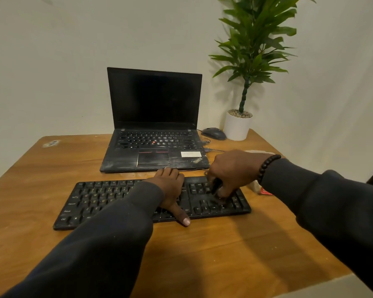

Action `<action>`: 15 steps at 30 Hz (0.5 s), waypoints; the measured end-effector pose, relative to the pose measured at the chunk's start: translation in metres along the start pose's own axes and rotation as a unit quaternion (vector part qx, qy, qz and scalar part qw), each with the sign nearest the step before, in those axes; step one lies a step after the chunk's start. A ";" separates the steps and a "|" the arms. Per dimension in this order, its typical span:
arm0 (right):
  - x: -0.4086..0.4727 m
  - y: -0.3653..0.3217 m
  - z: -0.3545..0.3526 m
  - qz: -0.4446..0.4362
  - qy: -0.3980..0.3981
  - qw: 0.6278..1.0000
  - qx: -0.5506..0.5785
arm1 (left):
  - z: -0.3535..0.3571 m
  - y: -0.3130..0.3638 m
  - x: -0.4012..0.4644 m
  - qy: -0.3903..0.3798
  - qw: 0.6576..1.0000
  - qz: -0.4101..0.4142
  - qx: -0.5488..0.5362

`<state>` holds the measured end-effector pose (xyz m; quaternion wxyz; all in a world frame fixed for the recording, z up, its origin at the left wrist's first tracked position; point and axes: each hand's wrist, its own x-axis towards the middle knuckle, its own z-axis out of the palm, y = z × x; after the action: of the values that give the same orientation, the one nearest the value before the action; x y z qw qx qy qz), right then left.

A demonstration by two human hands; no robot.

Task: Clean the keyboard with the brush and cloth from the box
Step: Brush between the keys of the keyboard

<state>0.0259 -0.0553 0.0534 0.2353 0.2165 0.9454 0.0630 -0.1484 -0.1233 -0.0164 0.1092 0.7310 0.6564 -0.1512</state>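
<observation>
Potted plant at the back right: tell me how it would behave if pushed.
The potted plant looks top-heavy: tall leafy stem over a small white pot, so a high push would probably tip it. It stands near the table corner, so sliding it risks a fall.

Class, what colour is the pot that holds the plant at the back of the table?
White; the pot shows plainly in the head view.

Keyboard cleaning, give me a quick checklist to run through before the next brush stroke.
1. Keyboard steadied: ok, left hand lies flat on it.
2. Brush held: ok, right hand grips a dark tool over the right-side keys.
3. Bristles touching keys: cannot tell, hand hides the tip.
4. Keyboard fully on table: ok.
5. Laptop clear of the stroke: ok, behind the keyboard.
6. Cloth ready: cannot tell.
</observation>
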 end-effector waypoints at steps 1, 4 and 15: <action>0.001 -0.002 0.001 -0.018 0.010 0.997 0.070 | 0.000 0.000 0.000 0.000 1.000 -0.001 -0.003; -0.001 -0.009 0.004 -0.038 -0.007 0.981 0.191 | 0.001 -0.001 0.000 0.000 1.000 -0.004 -0.007; -0.018 0.012 0.006 0.040 0.100 0.994 -0.015 | -0.020 0.016 0.003 -0.035 0.999 -0.022 0.013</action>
<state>0.0475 -0.0519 0.0587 0.1405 0.2429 0.9537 0.1082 -0.1306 -0.1149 0.0009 0.1191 0.7118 0.6662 -0.1879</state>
